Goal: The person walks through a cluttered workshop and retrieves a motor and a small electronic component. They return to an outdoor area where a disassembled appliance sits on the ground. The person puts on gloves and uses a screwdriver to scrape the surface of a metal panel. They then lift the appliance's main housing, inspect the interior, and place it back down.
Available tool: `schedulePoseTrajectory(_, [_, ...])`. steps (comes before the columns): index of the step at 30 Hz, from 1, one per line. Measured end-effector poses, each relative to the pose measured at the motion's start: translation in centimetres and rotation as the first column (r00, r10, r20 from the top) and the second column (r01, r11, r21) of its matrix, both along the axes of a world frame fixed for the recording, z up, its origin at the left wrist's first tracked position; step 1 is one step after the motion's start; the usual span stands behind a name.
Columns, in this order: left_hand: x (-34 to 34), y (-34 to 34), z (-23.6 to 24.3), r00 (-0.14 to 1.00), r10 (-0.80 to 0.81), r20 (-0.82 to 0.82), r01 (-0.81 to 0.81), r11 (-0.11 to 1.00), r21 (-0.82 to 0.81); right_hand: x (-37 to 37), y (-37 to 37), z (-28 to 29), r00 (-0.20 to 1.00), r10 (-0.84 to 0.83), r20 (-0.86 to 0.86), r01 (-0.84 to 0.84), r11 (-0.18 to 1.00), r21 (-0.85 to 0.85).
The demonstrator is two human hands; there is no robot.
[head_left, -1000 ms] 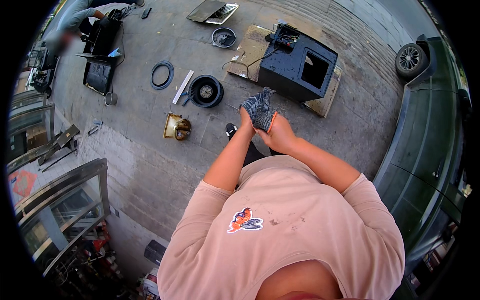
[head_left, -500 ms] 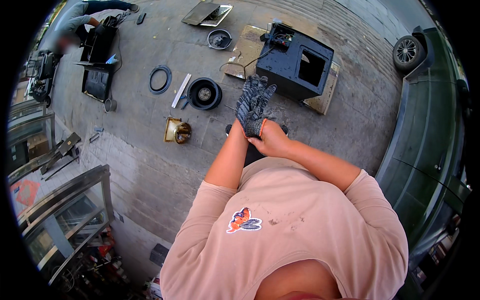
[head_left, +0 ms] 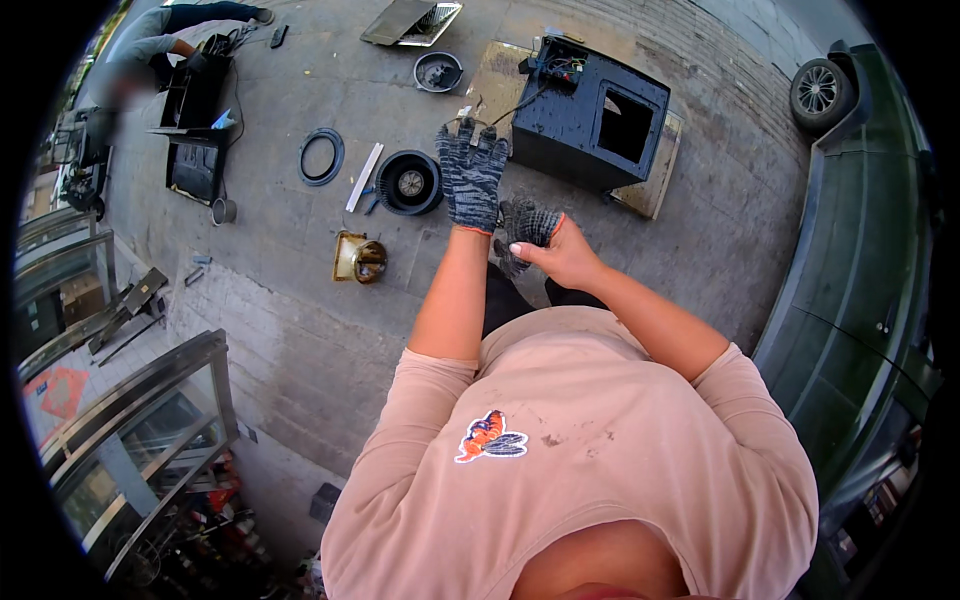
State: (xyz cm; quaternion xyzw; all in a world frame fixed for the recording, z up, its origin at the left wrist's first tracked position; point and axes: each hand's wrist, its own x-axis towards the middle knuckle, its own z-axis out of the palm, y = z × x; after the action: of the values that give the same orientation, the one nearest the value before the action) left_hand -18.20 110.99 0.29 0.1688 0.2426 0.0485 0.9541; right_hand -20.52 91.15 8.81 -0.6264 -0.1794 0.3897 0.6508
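My left hand [head_left: 470, 178] wears a grey-and-black knitted work glove with an orange cuff. Its fingers are stretched out and spread, with nothing in them. Just to its right, my bare right hand [head_left: 572, 257] grips a second knitted glove [head_left: 530, 222] near its orange cuff, the thumb pressed over it. The loose glove hangs bunched beside the left wrist. Beyond both hands stands a black metal box [head_left: 565, 130] with a square opening and exposed wires. A round black fan wheel [head_left: 408, 183] lies just left of my gloved hand.
A black ring [head_left: 320, 157], a white strip [head_left: 364, 178] and a greasy metal cup piece [head_left: 360, 258] lie on the left. A round housing [head_left: 438, 72] lies farther off. Another person [head_left: 140, 55] works at far left. A dark green car [head_left: 850, 250] stands at right.
My hands have come apart. The left has moved slightly left with its fingers spreading, and the right has drawn back with the second glove.
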Motion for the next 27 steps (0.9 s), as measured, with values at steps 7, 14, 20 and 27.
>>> schedulePoseTrajectory(7, [-1.9,-1.4,9.1,0.972,0.215,-0.095,-0.017,0.466,0.885,6.3,-4.1,0.6,0.554,-0.184,-0.812,0.615,0.748,0.25])
schedulePoseTrajectory(14, [-0.8,-10.8,9.9,0.892,-0.258,-0.372,0.201,-0.511,0.836,4.6,-4.0,-1.5,0.506,-0.157,-0.848,0.649,0.717,0.254])
schedulePoseTrajectory(20, [-1.6,-10.8,6.5,0.809,-0.347,-0.475,0.461,-0.129,0.878,4.1,-6.4,-6.8,0.584,-0.309,-0.75,0.647,0.735,0.201])
schedulePoseTrajectory(27, [-1.7,-10.3,5.9,0.659,-0.318,-0.682,0.505,-0.485,0.714,3.3,-4.1,-2.9,0.626,-0.388,-0.677,0.538,0.843,0.014])
